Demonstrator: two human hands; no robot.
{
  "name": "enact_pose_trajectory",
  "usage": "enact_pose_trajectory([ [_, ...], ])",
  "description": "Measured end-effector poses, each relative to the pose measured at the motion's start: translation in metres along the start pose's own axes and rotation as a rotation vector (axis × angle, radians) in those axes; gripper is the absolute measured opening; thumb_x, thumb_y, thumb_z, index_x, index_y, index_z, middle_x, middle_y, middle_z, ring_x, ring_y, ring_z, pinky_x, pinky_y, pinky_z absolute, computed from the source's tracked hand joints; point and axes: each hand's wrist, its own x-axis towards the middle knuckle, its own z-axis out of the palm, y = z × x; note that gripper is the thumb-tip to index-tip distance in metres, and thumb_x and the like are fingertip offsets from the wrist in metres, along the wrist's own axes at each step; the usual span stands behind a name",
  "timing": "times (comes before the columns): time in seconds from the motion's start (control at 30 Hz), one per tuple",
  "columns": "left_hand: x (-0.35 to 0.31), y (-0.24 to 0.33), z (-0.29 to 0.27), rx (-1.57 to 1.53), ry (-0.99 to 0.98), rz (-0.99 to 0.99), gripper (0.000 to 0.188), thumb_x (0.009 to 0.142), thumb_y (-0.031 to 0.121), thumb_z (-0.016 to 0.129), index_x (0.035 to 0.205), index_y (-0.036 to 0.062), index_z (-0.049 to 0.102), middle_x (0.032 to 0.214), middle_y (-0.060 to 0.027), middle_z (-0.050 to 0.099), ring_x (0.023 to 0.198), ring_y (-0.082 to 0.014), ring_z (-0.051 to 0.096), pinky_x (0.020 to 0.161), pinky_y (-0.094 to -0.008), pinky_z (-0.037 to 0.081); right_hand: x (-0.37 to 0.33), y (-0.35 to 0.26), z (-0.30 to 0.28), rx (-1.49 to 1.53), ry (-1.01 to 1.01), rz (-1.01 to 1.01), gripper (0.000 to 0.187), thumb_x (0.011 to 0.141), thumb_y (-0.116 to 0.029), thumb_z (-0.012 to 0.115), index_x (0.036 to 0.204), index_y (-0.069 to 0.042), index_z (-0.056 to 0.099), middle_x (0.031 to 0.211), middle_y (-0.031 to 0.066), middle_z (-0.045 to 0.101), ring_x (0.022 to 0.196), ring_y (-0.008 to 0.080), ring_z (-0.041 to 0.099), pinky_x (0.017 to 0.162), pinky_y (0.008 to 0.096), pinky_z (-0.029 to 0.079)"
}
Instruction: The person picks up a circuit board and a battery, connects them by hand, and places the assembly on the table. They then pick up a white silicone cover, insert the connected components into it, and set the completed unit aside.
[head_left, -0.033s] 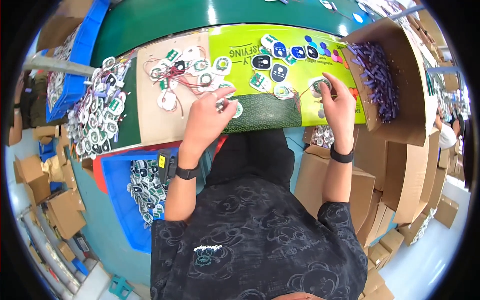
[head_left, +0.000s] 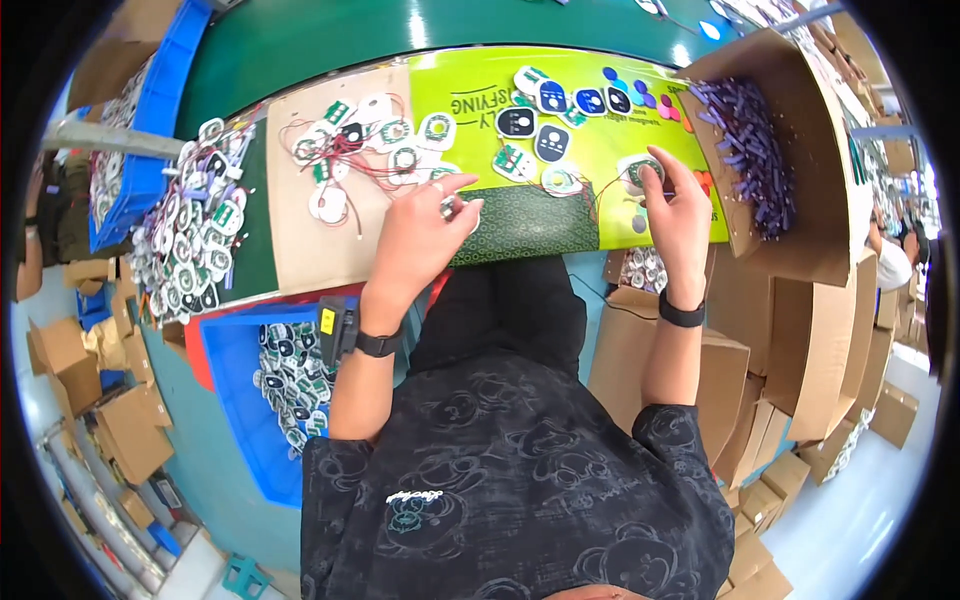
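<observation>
My right hand (head_left: 680, 212) pinches a white-rimmed round circuit board (head_left: 640, 172) between thumb and forefinger, over the yellow-green mat. Thin wires run left from it toward a similar white piece (head_left: 561, 180) lying on the mat. My left hand (head_left: 425, 228) is beside the near edge of the wired pile, its fingers curled. A small shiny thing (head_left: 447, 207) shows among those fingers, too small to name. Left of centre lies a tangle of white pieces with green boards and red wires (head_left: 345, 150). Several dark blue and black-faced white pieces (head_left: 550, 143) are spread between my hands.
At right stands an open cardboard box (head_left: 820, 160) with purple wired cylinders (head_left: 745, 150). White pieces heap up at the table's left end (head_left: 195, 240). A blue bin (head_left: 235, 400) of similar pieces is below, beside my left arm; cardboard cartons (head_left: 720, 390) are by my right.
The white-and-green piece by my left fingertips no longer shows there. The whole view has shifted slightly; my right hand keeps its pinch.
</observation>
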Motion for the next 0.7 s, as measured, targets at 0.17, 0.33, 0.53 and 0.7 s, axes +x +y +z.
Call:
enact_pose_trajectory([
  [0.17,0.022,0.016,0.060,0.394,-0.048,0.349,0.035,0.086,0.023,0.076,0.119,0.0120,0.071,0.086,-0.0122,0.071,0.069,-0.0295,0.069,0.063,-0.0392,0.054,-0.023,0.023,-0.013,0.332,0.104,0.275,0.031,0.095,-0.012,0.068,0.125,-0.003,0.067,0.107,0.0089,0.071,0.082,0.0125,0.066,0.072,0.0275,0.055],
  [0.33,0.041,0.004,0.102,0.629,-0.103,0.338,0.022,0.091,0.025,0.070,0.110,0.0155,0.073,0.085,-0.0127,0.070,0.073,-0.0339,0.069,0.063,-0.0432,0.055,-0.034,0.057,-0.010,0.262,0.107,0.288,0.031,0.095,-0.013,0.068,0.125,-0.005,0.068,0.090,0.0023,0.066,0.077,0.0072,0.058,0.071,0.0245,0.050],
  [0.53,0.036,0.038,0.075,0.415,0.035,0.386,0.014,0.093,0.023,0.067,0.098,0.0139,0.076,0.080,-0.0133,0.069,0.073,-0.0328,0.069,0.063,-0.0414,0.053,-0.050,0.078,0.018,0.234,0.038,0.374,0.030,0.093,-0.016,0.068,0.121,-0.004,0.070,0.079,0.0058,0.066,0.068,0.0100,0.056,0.068,0.0269,0.049],
  [0.7,0.036,0.054,0.054,0.444,0.010,0.379,0.014,0.093,0.019,0.068,0.100,0.0120,0.076,0.085,-0.0132,0.072,0.075,-0.0315,0.069,0.066,-0.0388,0.054,-0.038,0.068,0.038,-0.251,0.299,-0.068,0.021,0.092,-0.011,0.067,0.111,-0.005,0.072,0.100,0.0115,0.069,0.093,0.0282,0.063,0.087,0.0409,0.050],
])
